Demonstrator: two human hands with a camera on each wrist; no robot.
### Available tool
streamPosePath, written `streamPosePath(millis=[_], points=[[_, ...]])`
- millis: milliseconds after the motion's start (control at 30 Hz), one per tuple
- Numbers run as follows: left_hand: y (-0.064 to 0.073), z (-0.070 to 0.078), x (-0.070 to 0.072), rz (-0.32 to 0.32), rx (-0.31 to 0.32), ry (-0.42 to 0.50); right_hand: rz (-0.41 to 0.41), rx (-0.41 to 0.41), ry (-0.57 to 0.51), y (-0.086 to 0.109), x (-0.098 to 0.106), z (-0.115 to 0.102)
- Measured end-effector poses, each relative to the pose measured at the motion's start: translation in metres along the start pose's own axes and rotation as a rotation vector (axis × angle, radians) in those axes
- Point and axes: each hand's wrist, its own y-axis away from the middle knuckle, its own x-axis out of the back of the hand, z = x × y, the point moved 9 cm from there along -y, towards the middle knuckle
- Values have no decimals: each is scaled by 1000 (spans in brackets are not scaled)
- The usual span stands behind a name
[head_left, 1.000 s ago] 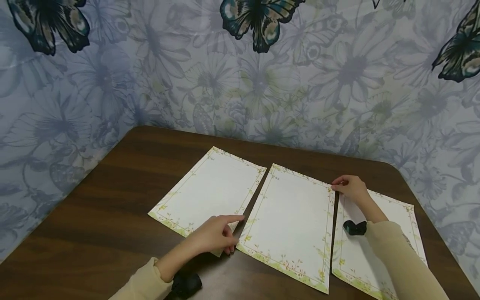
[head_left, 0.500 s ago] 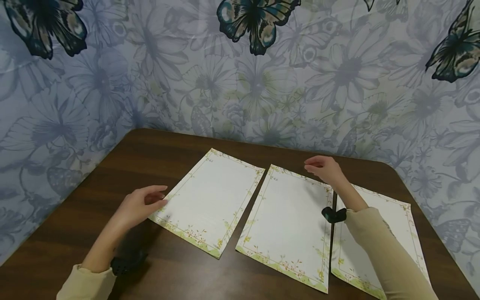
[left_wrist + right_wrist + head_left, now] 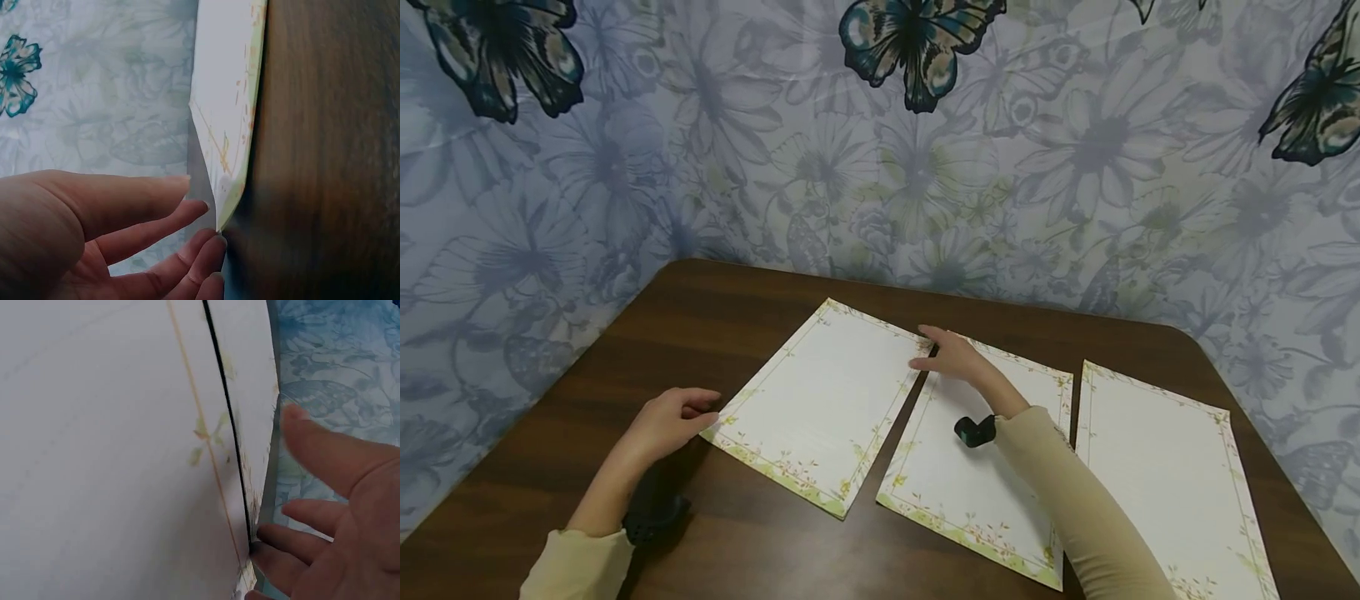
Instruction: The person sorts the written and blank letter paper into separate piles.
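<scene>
Three white sheets of paper with flowered borders lie side by side: a left sheet (image 3: 820,400), a middle sheet (image 3: 977,492) and a right sheet (image 3: 1165,467). My left hand (image 3: 662,425) is at the near left corner of the left sheet. In the left wrist view its lower fingertips (image 3: 212,250) meet the corner, while the thumb stays apart. Reaching across the middle sheet, my right hand (image 3: 958,357) has its fingertips at the far right corner of the left sheet. The right wrist view shows its thumb (image 3: 312,437) spread from the fingers.
The sheets lie on a dark brown wooden table (image 3: 580,408) with rounded far corners. Behind it is a wall covering (image 3: 820,167) with flowers and butterflies. A black wrist device (image 3: 655,517) is on the left wrist and another (image 3: 976,432) on the right.
My left hand has moved from between the left and middle sheets to the left sheet's near left corner. My right hand has moved left from the middle sheet's far right corner.
</scene>
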Motion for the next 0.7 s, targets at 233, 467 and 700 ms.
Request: streamPosePath(millis=[233, 467, 700], points=[[0, 1, -1, -5, -1, 17, -86, -55, 223, -4, -21, 0], [0, -5, 2, 1, 40, 10, -83, -73, 248, -4, -21, 4], [-1, -6, 0, -33, 6, 48, -103, -77, 292, -4, -23, 7]])
